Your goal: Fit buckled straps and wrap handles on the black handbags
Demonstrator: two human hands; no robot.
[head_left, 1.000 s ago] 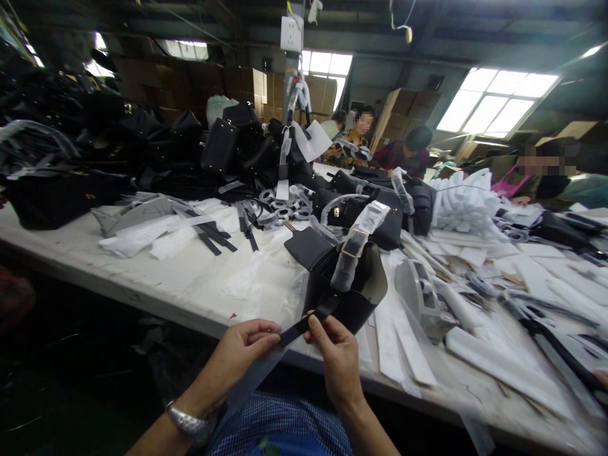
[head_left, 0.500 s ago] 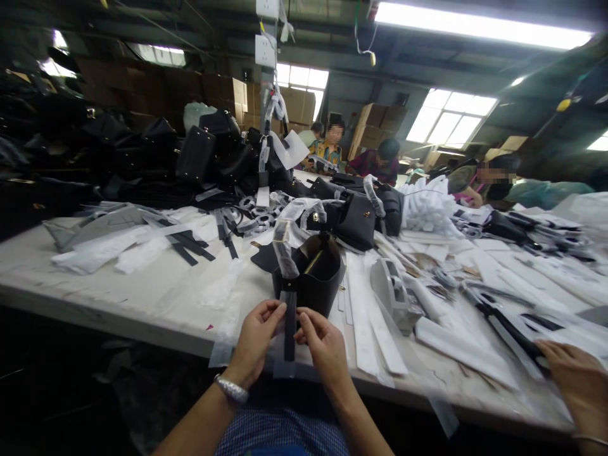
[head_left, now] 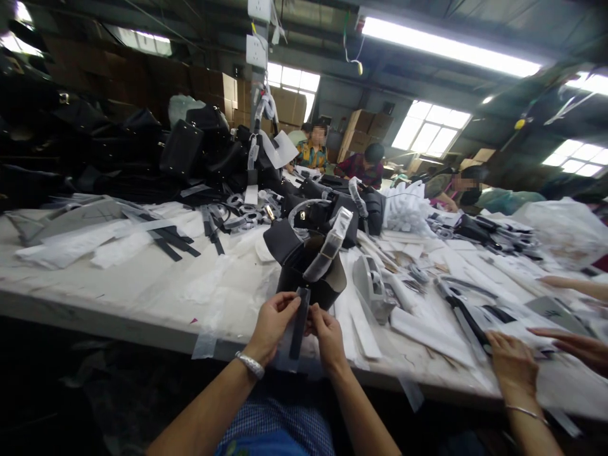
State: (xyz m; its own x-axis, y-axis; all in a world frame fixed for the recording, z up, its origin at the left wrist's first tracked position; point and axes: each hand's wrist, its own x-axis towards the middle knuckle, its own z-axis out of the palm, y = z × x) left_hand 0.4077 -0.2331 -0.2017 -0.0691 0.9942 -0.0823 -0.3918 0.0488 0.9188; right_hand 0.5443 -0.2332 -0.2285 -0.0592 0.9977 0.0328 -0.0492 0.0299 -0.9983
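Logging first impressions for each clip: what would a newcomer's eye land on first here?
The left hand and right hand pinch a black strap at the near edge of the table, in front of a black handbag. A pile of black bags fills the far left; a co-worker's hand lies on papers at the right.

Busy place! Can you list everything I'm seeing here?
table: one, white, across the view
strap: one, black, in clear sleeve, over the table's near edge
handbag: one, black, just behind the strap, handle plastic-wrapped
bag pile: many, black, far left
loose straps: several, black, table left
paper sheets: many, white, strewn over table
cardboard boxes: several, brown, at the back
people: three, across the table
co-worker's hands: two, right edge
left hand: one, silver bracelet, grips strap
right hand: one, grips strap
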